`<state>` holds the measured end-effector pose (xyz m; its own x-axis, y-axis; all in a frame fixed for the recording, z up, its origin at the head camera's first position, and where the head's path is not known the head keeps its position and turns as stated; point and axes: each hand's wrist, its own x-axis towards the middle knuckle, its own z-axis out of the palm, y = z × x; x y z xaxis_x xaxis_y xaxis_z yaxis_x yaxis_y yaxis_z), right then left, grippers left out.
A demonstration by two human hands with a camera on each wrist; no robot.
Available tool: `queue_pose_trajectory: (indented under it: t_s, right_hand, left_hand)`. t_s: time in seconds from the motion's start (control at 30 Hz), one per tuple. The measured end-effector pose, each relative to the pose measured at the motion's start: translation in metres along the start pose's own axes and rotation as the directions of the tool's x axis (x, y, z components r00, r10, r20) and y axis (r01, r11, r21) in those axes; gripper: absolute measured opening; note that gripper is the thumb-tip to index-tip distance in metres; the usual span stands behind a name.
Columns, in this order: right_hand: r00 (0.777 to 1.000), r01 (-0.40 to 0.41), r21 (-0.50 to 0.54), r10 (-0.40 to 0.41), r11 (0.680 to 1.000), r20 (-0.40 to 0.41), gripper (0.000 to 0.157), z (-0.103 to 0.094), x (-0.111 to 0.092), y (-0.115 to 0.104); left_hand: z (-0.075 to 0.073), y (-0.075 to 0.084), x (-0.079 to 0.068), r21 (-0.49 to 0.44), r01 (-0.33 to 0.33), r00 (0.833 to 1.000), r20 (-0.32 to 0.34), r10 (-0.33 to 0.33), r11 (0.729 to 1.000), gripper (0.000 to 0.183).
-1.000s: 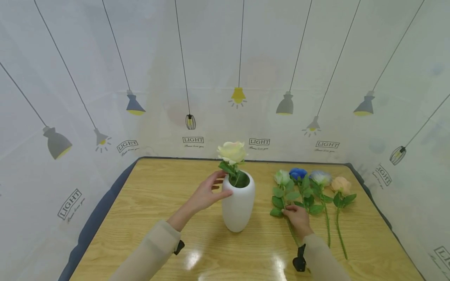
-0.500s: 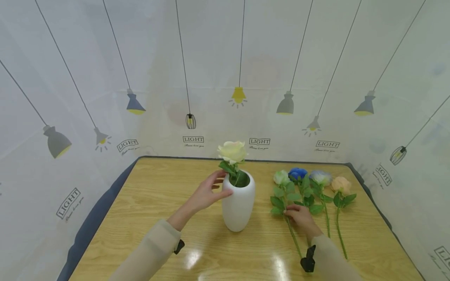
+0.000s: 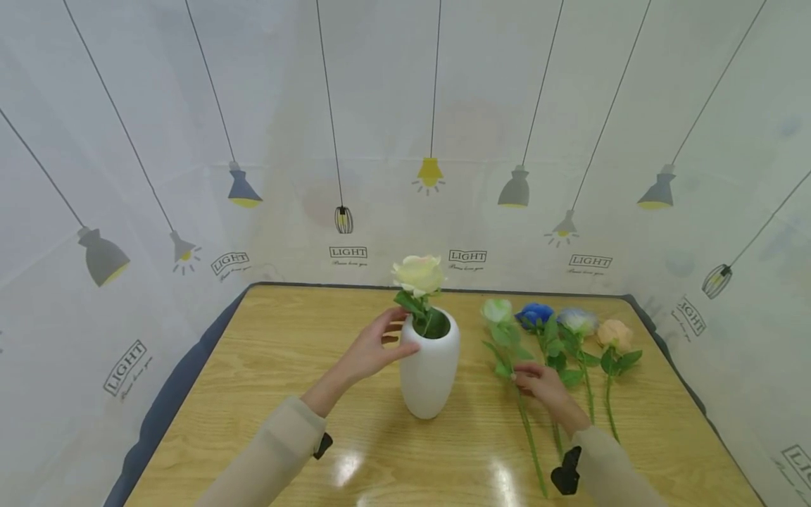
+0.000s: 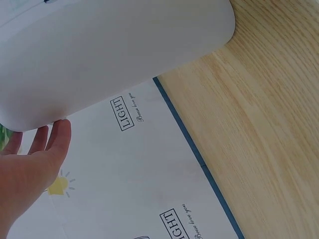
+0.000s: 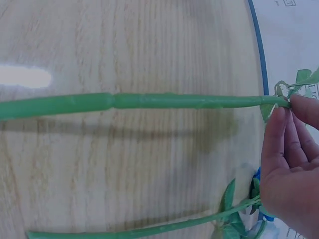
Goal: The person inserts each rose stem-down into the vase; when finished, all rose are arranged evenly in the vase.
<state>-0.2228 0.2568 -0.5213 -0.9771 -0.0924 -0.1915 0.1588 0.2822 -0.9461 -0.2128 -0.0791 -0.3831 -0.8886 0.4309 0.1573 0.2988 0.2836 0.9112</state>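
A white vase [image 3: 429,380] stands upright on the table, a cream rose [image 3: 418,274] leaning out of its mouth. My left hand [image 3: 369,350] holds the vase near its rim, thumb in front and fingers at the far side; in the left wrist view the fingertips touch its smooth wall. To the right, my right hand [image 3: 550,391] pinches the stem of a pale green-white rose [image 3: 497,310] just below its leaves. In the right wrist view, thumb and fingertips meet on this green stem [image 5: 184,101], which casts a separate shadow on the wood.
Right of the held rose, a blue rose [image 3: 534,315], a pale lavender-white rose [image 3: 578,321] and a peach rose [image 3: 614,335] lie side by side, heads toward the back edge. A lamp-printed white curtain [image 3: 380,141] borders the wooden table [image 3: 285,331].
My right hand has shifted slightly right, and the green-white rose has come up off the table, its head moving left and away from the blue rose. The left hand and vase stay put.
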Motion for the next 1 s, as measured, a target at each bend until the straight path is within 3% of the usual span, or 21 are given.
queue_pose_trajectory:
  t_s: [0.67,1.0]
  right_hand:
    - [0.994,0.095,0.048,-0.098,0.994,0.052,0.039,-0.004,-0.002,-0.036]
    - [0.984,0.173,0.098,-0.176,0.980,0.028,0.039,0.000,-0.006,-0.051]
  left_hand:
    - [0.000,-0.002,0.001,-0.019,0.008,1.000,0.006,-0.008,1.000,0.061]
    - [0.000,-0.001,-0.001,-0.037,0.018,1.000,0.015,-0.018,0.999,0.061]
